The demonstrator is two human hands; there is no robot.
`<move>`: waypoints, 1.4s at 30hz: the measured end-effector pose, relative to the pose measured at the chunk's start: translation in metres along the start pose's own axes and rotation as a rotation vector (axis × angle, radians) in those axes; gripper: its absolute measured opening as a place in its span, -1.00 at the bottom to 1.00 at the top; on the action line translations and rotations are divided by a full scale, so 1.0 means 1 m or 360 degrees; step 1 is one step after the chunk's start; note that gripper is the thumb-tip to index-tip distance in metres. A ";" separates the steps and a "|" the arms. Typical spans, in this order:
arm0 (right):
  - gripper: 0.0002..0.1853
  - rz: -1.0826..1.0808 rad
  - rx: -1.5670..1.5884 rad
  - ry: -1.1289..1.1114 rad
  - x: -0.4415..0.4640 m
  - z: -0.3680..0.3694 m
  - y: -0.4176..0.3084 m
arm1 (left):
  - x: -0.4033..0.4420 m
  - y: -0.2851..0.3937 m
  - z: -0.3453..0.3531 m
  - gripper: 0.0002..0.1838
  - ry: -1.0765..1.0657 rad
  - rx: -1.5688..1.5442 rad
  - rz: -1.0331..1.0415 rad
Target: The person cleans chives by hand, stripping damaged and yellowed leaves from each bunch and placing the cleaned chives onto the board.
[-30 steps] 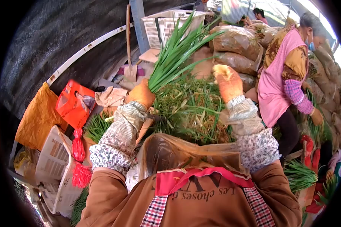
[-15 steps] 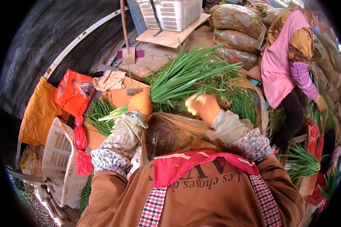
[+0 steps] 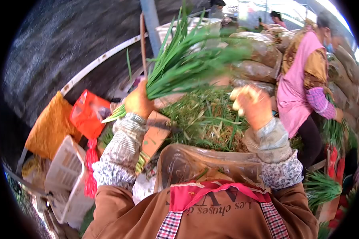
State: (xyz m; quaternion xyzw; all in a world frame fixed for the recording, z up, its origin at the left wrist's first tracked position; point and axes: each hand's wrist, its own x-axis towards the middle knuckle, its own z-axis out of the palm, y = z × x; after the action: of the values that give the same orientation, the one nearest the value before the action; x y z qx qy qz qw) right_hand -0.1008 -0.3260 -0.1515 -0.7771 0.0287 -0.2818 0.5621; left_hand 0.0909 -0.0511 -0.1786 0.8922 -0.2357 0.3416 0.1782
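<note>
My left hand (image 3: 139, 102), in an orange glove, is closed around the pale stem ends of a bunch of chives (image 3: 175, 67). The long green leaves fan up and to the right, their tips smeared by motion. To the right of the bunch is my gloved right hand (image 3: 251, 104), raised, with its fingers loosely bent and nothing visible in them. Beneath both hands lies a heap of loose chives and dry trimmings (image 3: 211, 117), by a clear plastic bag (image 3: 211, 155) with its mouth against my apron.
A person in a pink apron (image 3: 297, 79) stands at right, holding greens. Stuffed sacks (image 3: 255, 51) are stacked behind. At left are a white crate (image 3: 66, 179), an orange-yellow bag (image 3: 50, 127), a red bag (image 3: 85, 115) and red twine (image 3: 92, 169). A cardboard piece (image 3: 151, 139) lies near my left wrist.
My left hand has lifted the chives up and slightly left, off the heap. My right hand has moved right and up, away from the bunch. The head view has tilted up.
</note>
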 end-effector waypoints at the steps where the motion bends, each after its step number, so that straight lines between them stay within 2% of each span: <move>1: -0.83 -0.0328 -0.0013 0.0250 0.012 -0.013 -0.008 | 0.004 -0.003 -0.001 -0.55 -0.0004 0.0066 0.0050; 3: -0.80 -0.0435 0.0006 0.0469 0.022 -0.047 -0.044 | 0.006 -0.006 -0.007 -0.58 0.0134 0.0075 0.0264; 5: -0.74 -0.0484 -0.0082 0.0610 0.036 -0.072 -0.060 | 0.008 -0.011 -0.013 -0.61 0.0097 0.0206 0.0367; 7: -0.70 -0.0729 -0.0467 0.0532 0.040 -0.076 -0.079 | 0.006 -0.012 -0.018 -0.59 -0.0010 0.0306 0.0385; 9: -0.70 -0.0556 -0.0759 0.0088 0.046 -0.072 -0.085 | 0.004 -0.015 -0.020 -0.59 -0.0051 0.0323 0.0460; 11: -0.72 -0.0831 -0.1173 -0.0182 0.064 -0.065 -0.067 | 0.001 -0.019 -0.018 -0.59 -0.0083 0.0355 0.0507; 13: -0.72 -0.0504 -0.1106 -0.0359 0.067 -0.047 -0.064 | -0.002 -0.016 -0.021 -0.58 -0.0150 0.0451 0.0503; 14: -0.66 -0.0397 -0.1179 -0.0406 0.073 -0.041 -0.055 | -0.003 -0.016 -0.022 -0.58 -0.0168 0.0473 0.0520; 17: -0.62 -0.0567 -0.1755 -0.0649 0.075 -0.022 -0.044 | -0.005 -0.019 -0.022 -0.58 -0.0204 0.0470 0.0565; 21: -0.77 -0.0690 -0.1854 -0.0643 0.076 -0.004 -0.018 | -0.006 -0.021 -0.022 -0.58 -0.0236 0.0500 0.0636; 22: -0.79 -0.0833 -0.1747 -0.0597 0.075 -0.002 -0.012 | -0.006 -0.022 -0.023 -0.65 -0.0190 0.0496 0.0697; 24: -0.83 -0.1107 -0.1530 -0.0489 0.071 -0.002 -0.001 | -0.009 -0.023 -0.024 -0.65 -0.0194 0.0496 0.0661; 27: -0.83 -0.0626 -0.0323 -0.0207 0.062 -0.002 0.005 | -0.007 -0.022 -0.027 -0.64 -0.0165 0.0442 0.0680; 28: -0.82 -0.0049 0.0075 0.0033 0.061 -0.013 -0.006 | -0.010 -0.022 -0.027 -0.64 -0.0165 0.0415 0.0690; 29: -0.80 -0.0038 0.0088 0.0180 0.069 -0.023 0.000 | -0.012 -0.025 -0.026 -0.61 -0.0141 0.0405 0.0720; 31: -0.77 0.0008 -0.0334 0.0027 0.072 -0.037 -0.017 | -0.011 -0.034 -0.023 -0.56 -0.0081 0.0391 0.0785; 33: -0.74 -0.0204 -0.0635 -0.0080 0.074 -0.038 -0.039 | -0.011 -0.036 -0.022 -0.59 -0.0097 0.0414 0.0793; 34: -0.73 -0.0386 -0.0670 -0.0090 0.078 -0.036 -0.045 | -0.011 -0.035 -0.024 -0.60 -0.0109 0.0406 0.0782; 36: -0.72 -0.1000 -0.1202 -0.0390 0.102 -0.034 -0.040 | -0.012 -0.035 -0.025 -0.61 -0.0117 0.0389 0.0765; 38: -0.69 -0.0185 -0.1303 -0.0630 0.098 -0.026 -0.046 | -0.013 -0.033 -0.027 -0.60 -0.0153 0.0398 0.0777; 39: -0.65 -0.0157 -0.1633 -0.0689 0.095 -0.017 -0.051 | -0.014 -0.032 -0.029 -0.60 -0.0172 0.0405 0.0782; 41: -0.62 -0.0235 -0.1887 -0.0782 0.087 -0.004 -0.051 | -0.015 -0.031 -0.030 -0.59 -0.0151 0.0407 0.0825; 42: -0.62 -0.0388 -0.1949 -0.0770 0.087 0.000 -0.043 | -0.016 -0.031 -0.031 -0.58 -0.0146 0.0407 0.0843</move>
State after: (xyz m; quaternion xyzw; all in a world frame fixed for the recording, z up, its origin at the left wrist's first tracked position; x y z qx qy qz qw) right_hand -0.0394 -0.3420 -0.0784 -0.9947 -0.0315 -0.0939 -0.0258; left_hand 0.0808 -0.0062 -0.1732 0.8293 -0.4231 0.3626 -0.0418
